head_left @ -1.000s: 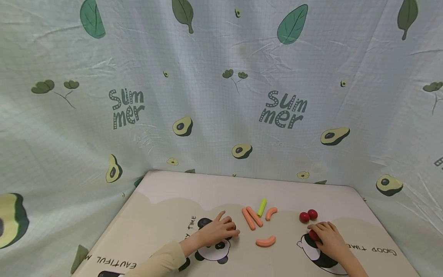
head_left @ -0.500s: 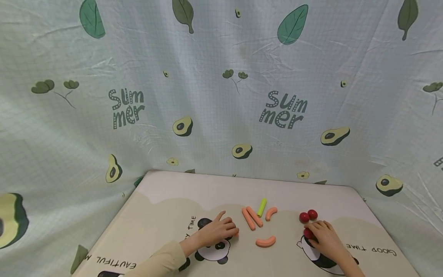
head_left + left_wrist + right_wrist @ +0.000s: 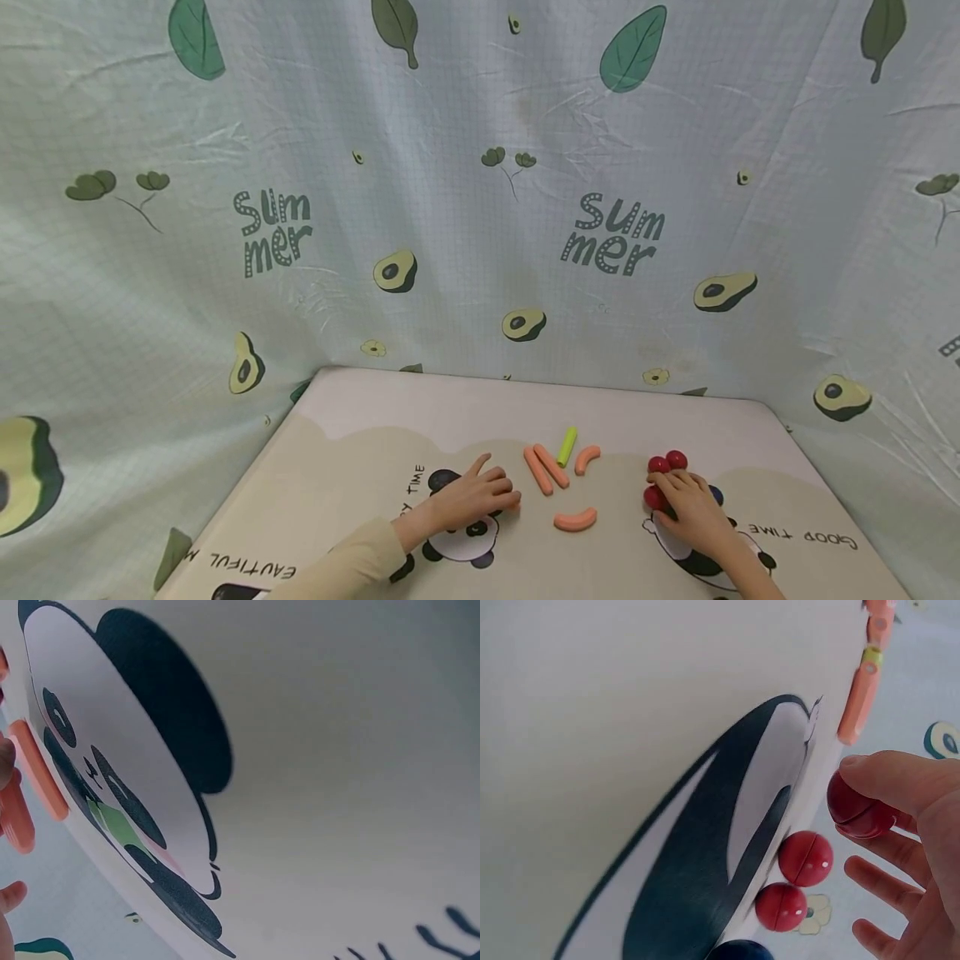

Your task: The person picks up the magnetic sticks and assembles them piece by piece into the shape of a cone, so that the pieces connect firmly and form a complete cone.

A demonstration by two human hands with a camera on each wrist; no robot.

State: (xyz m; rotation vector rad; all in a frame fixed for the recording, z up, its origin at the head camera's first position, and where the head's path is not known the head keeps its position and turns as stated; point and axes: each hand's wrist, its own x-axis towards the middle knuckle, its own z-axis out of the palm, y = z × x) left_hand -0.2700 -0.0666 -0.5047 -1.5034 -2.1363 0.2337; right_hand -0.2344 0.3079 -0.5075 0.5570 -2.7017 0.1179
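While a red ball (image 3: 655,498) is held by the right hand (image 3: 693,508), a pair of red balls (image 3: 677,459) is seen just beside it on the table (image 3: 420,408) in the head view, so the reds appear nearly gathered, with the held one not yet let go. A dark blue ball (image 3: 716,496) is partly hidden by that hand. Two orange sticks (image 3: 537,471), a yellow-green stick (image 3: 567,447) and two curved orange pieces (image 3: 575,521) are laid out between the hands. An orange piece (image 3: 513,506) is gripped at the left hand's (image 3: 463,498) fingertips, one finger stretched clear; its placing seems left to do.

In the left wrist view, only a sliver of the hand is shown, and the orange piece is partly covered by a digit.

In the right wrist view, the ball is pinched between thumb and fingers, the others being loosely spread; whether the table is touched cannot be told.
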